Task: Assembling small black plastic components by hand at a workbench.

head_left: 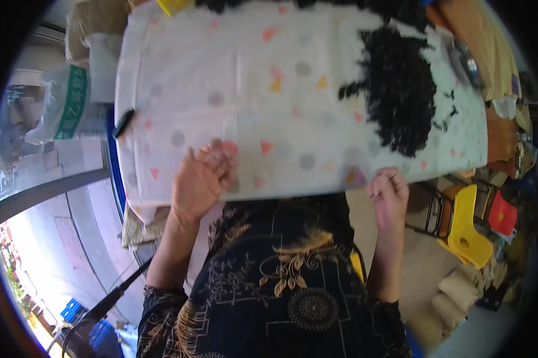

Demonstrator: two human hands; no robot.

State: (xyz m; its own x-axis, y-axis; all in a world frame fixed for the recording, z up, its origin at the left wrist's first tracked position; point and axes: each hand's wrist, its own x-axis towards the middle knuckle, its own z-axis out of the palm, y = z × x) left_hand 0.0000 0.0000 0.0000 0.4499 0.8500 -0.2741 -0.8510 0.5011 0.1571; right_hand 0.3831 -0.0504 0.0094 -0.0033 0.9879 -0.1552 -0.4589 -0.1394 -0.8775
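Observation:
My left hand (202,180) is over the near edge of the table, palm turned up, fingers loosely bent and apart, with nothing visible in it. My right hand (389,186) is at the table's near edge further right, its fingers curled in and pressed together; whether anything small is between them is hidden. Beyond the right hand, a pile of small black pieces (400,89) spreads over a white tablecloth (221,77) with coloured triangles and grey dots. On the cloth's left edge rests a slim black object (124,123), too small to name.
More black pieces (364,6) lie along the far edge. Clear plastic bags with a green band (72,101) hang or stand at the left. A yellow chair (464,230) and a red chair (503,213) stand at right, near tan sacks (457,292). Brown cardboard (481,48) is at far right.

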